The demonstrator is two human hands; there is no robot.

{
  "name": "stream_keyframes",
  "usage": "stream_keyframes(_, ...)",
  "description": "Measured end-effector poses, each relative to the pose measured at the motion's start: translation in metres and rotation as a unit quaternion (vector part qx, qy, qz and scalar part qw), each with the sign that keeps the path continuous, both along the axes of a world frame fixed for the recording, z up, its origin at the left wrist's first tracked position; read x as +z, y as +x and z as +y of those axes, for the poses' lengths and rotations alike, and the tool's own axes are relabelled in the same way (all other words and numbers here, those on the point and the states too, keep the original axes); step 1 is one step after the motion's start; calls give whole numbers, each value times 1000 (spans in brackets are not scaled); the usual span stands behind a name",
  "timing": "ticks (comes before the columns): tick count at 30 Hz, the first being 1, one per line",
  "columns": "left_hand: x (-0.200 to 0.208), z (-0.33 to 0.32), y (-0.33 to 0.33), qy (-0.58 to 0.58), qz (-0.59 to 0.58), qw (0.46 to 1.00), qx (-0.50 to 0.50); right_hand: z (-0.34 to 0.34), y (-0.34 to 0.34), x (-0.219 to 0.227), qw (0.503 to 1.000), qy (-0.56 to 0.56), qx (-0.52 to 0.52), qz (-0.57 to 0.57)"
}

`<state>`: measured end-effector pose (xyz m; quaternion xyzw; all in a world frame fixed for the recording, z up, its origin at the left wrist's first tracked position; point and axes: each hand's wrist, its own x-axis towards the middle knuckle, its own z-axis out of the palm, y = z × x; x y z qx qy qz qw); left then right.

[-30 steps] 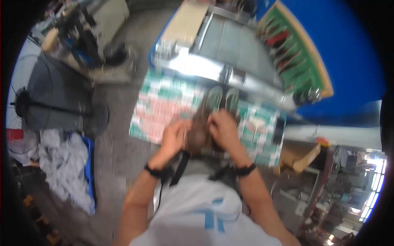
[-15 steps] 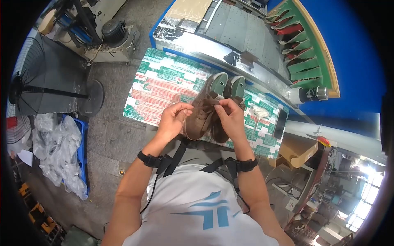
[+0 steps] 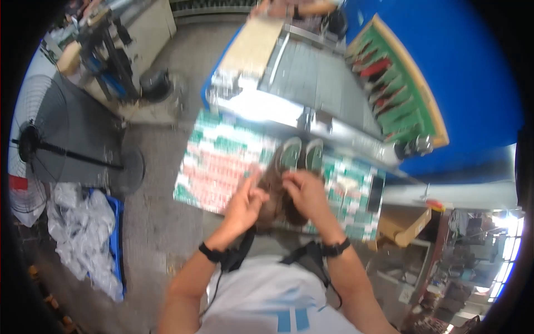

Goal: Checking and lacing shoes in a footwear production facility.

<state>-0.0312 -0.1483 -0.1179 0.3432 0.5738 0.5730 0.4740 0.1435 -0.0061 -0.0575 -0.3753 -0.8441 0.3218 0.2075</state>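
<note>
A pair of brown shoes with green insoles stands side by side in front of me, toes toward me. At the laces of the left shoe (image 3: 271,195), my right hand (image 3: 307,193) pinches thumb and fingers together on a shoelace, which is smeared by motion. My left hand (image 3: 245,201) is just left of that shoe, its index finger stretched out and the thumb apart; nothing shows clearly between them. Behind my right hand, the right shoe (image 3: 313,157) is partly hidden.
The shoes stand on a green, white and red patterned board (image 3: 214,167) with a dark phone (image 3: 375,193) at its right. Beyond lies a grey conveyor (image 3: 317,72) with a metal edge. Left are a fan (image 3: 33,142) and plastic bags (image 3: 83,239). Another person's arm (image 3: 317,8) shows at the top.
The view has tilted up and blurred, so shoes and board sit lower. My left hand's fingers have come apart from their pinch by the laces; the right still pinches there.
</note>
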Motion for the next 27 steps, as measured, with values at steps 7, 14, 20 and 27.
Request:
stream_keyframes(7, -2, 10, 8, -12, 190, 980, -63, -11, 0, 10, 992, -16, 53, -114)
stream_keyframes(14, 16, 10, 5, 15, 209, 976, -50, -4, -16, 10, 978, 130, 101, -131)
stream_keyframes(20, 8, 9, 13, 13, 222, 975, -7, -4, -12, -13, 980, 157, 98, -75)
stream_keyframes(27, 8, 4, 10, -13, 219, 976, 5, -13, -3, -9, 993, 108, 44, 14)
